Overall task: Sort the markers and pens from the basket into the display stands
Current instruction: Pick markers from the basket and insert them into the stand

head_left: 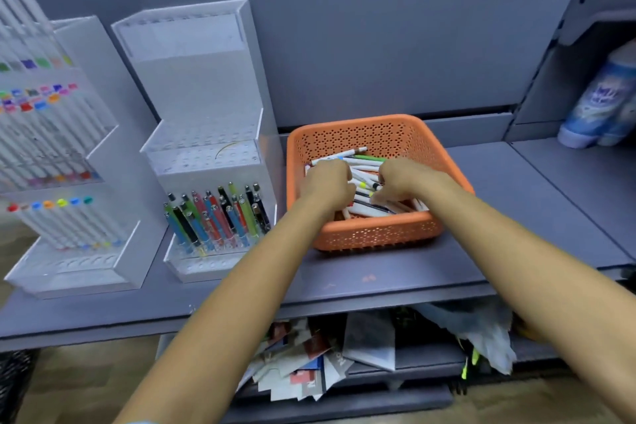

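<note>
The fingers of the left hand (pixel 327 182) curl down into the heap of white-barrelled markers and pens (pixel 364 179); whether they pinch one cannot be told, since the knuckles hide the tips. The right hand (pixel 401 182) has its fingers bent and drawn together over the same heap, seemingly closing on a barrel or two. Both hands sit inside the orange perforated plastic basket (pixel 378 234), which stands on the grey worktop (pixel 378 279). Just left of it rises the clear tiered acrylic stand (pixel 206 155), its lowest tier filled with coloured click pens (pixel 216 217); further left a second clear stand (pixel 69 251) carries white markers with coloured caps. To do this step well, separate one kind at a time, gather barrels parallel, and lift them clear of the rim before crossing to the matching stand.
</note>
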### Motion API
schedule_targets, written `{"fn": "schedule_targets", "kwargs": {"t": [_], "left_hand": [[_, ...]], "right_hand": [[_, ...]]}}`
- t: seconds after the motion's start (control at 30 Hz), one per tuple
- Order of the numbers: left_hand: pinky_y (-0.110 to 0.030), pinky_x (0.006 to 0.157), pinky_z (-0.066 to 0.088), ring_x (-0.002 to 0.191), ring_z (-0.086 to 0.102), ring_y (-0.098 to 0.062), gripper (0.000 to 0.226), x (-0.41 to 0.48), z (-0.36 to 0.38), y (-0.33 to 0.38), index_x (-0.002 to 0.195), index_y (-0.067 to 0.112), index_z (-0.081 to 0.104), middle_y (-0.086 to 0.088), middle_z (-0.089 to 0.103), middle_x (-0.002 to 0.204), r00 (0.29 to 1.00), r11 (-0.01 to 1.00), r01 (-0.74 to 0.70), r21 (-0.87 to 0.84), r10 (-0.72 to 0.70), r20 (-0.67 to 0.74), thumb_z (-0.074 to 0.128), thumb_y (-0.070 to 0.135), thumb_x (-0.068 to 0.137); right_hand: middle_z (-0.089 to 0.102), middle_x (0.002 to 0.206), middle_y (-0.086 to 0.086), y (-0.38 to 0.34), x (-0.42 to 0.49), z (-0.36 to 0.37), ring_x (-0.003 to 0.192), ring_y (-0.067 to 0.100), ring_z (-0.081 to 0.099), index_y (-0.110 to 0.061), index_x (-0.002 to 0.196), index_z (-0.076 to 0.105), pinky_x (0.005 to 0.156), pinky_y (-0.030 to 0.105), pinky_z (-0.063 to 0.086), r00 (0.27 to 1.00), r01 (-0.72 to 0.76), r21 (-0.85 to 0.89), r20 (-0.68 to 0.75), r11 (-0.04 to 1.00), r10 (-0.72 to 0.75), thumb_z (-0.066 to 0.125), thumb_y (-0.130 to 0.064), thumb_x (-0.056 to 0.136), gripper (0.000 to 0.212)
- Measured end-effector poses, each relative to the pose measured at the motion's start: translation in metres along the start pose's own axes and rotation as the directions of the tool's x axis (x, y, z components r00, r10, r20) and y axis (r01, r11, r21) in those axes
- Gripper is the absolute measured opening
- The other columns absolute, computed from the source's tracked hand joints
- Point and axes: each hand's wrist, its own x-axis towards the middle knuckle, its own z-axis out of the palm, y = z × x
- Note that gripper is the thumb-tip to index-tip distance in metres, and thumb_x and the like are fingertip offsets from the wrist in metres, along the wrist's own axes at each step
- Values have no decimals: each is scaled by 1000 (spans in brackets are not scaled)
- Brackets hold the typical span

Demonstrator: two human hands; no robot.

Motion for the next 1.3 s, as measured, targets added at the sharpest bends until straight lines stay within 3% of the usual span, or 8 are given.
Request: {"fn": "schedule_targets", "kwargs": {"t": [0.17,0.43,0.57,0.7,0.87,1.0,1.17,1.3], "left_hand": [[-29,80,44,101,60,-25,23,1,-1,-4,101,18,69,-4,69,108,996,984,76,-164,-83,-35,52,17,87],[-27,70,42,90,61,-23,21,-2,-2,-5,95,15,71,-5,70,99,994,970,107,-219,-110,2,51,17,88],[-30,67,42,80,57,-23,27,0,-1,-6,84,11,66,-10,69,88,994,970,106,-217,-110,-6,47,26,95],[-33,63,35,72,52,-27,48,-1,-2,-5,65,11,48,-11,58,72,994,958,103,-268,-110,-9,33,39,101],[-37,71,48,65,60,-22,53,-2,-11,-5,78,15,57,-4,63,69,976,581,177,-794,-207,67,35,61,91],[-28,73,54,78,66,-18,29,1,-16,-6,104,11,59,-7,67,85,939,312,282,-907,-284,194,39,32,100],[-29,63,45,70,54,-17,16,-1,-8,-10,80,18,68,-5,63,77,989,799,104,-592,-144,-20,56,20,91],[-35,70,47,69,52,-18,22,-2,-11,-10,82,10,56,-8,58,78,987,792,114,-600,-158,-22,47,22,98]], "right_hand": [[53,79,2,-8,9,0,77,22,50,-11,86,55,62,29,36,993,37,-46,113,998,-32,47,-45,95,37],[48,70,-1,-16,8,4,73,21,49,-15,68,48,68,30,39,980,90,-104,189,990,-69,40,-36,95,35],[53,89,5,-4,14,5,82,24,51,-12,88,51,72,31,39,992,69,88,100,994,-78,34,-31,98,27],[49,74,0,5,14,1,68,20,47,-23,74,41,61,32,34,987,147,354,-116,923,-113,37,-25,99,25],[50,72,-2,-3,4,-3,62,13,42,-22,77,43,58,32,34,926,363,496,-287,788,-246,38,-26,101,25],[46,67,-4,-1,2,-7,60,13,39,-21,74,41,57,31,33,894,417,516,-382,748,-235,39,-25,101,27],[41,66,-4,-2,1,-9,58,12,35,-16,79,42,55,28,32,874,453,584,-441,673,-205,37,-23,100,23],[43,65,-4,-1,3,-12,55,12,39,-17,79,43,53,27,34,867,437,661,-489,610,-91,37,-24,101,24]]}}
